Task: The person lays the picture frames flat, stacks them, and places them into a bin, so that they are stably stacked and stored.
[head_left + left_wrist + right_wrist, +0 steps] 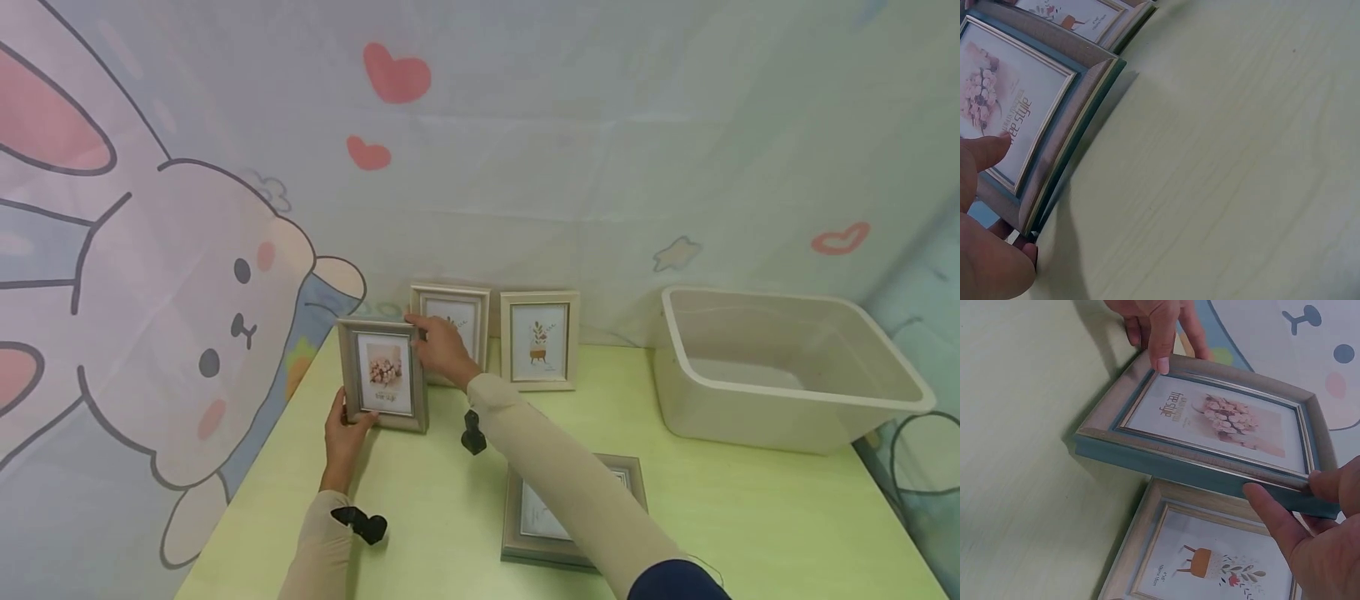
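The brown picture frame (385,375) is held between the two hands, left of centre in the head view, with its picture side turned toward the camera. Its long axis is nearly upright there, the top leaning slightly toward the left of the frame. The lower edge is gripped by the left hand (347,437), whose thumb is laid on the front while the fingers are tucked below and behind. The upper right corner is pinched by the right hand (444,346), its digits spread between the front and the side, as seen in the right wrist view.

The relation that counts is the one to the left cream frame (450,305), which is stood just beside and behind, to the right of the held one, and is partly covered by the right hand. That hand is therefore the nearer of the two to it. Farther right, the right cream frame (538,342) is stood upright in a similar way. Whether the brown frame's bottom is rested on the table (420,517), or its side touched to the neighbour, cannot be told.
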{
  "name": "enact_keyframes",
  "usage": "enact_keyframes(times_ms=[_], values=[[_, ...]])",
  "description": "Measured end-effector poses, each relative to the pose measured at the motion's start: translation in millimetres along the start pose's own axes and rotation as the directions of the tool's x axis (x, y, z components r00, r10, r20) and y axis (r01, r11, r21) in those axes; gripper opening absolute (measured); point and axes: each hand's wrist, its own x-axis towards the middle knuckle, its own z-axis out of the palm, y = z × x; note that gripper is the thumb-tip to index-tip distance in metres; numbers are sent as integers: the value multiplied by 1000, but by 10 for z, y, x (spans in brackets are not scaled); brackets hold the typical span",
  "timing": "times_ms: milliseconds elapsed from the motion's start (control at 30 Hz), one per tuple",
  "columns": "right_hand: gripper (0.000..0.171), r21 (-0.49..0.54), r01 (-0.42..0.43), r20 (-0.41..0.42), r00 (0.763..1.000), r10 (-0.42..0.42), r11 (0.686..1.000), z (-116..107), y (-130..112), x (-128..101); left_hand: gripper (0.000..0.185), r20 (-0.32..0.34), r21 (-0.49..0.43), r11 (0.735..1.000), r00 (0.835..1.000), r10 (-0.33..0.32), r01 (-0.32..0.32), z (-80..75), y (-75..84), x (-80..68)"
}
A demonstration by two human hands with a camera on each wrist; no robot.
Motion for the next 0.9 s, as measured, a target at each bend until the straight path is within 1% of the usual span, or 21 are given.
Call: enact_keyframes(times_ms=[133,267,367,533,600,800,900], values=[[47,101,-1,-22,1000,3,995,-6,56,-12,81,0,24,1000,1000,8,-8,8,3,-16],[47,130,16,-44,999,-10,991,-26,132,-27,71,-17,24,1000,1000,18,-17,14,16,-40],[47,167,29,-44,999,-22,985,-72,165,-36,62,-27,6,1000,999,27,-27,20,41,-48],[46,246,16,-22,1000,-11,969,-158,221,-90,55,-17,-54,998,1000,21,-22,36,100,-52],[47,273,-4,1,1000,4,962,-195,244,-135,54,-23,-58,998,999,26,-28,43,139,-54],[47,354,-48,50,998,32,934,-312,263,-253,45,-78,-67,993,993,93,-98,26,308,-54],[47,364,-48,60,998,28,930,-357,266,-285,43,-74,-83,990,991,110,-116,9,367,-63]])
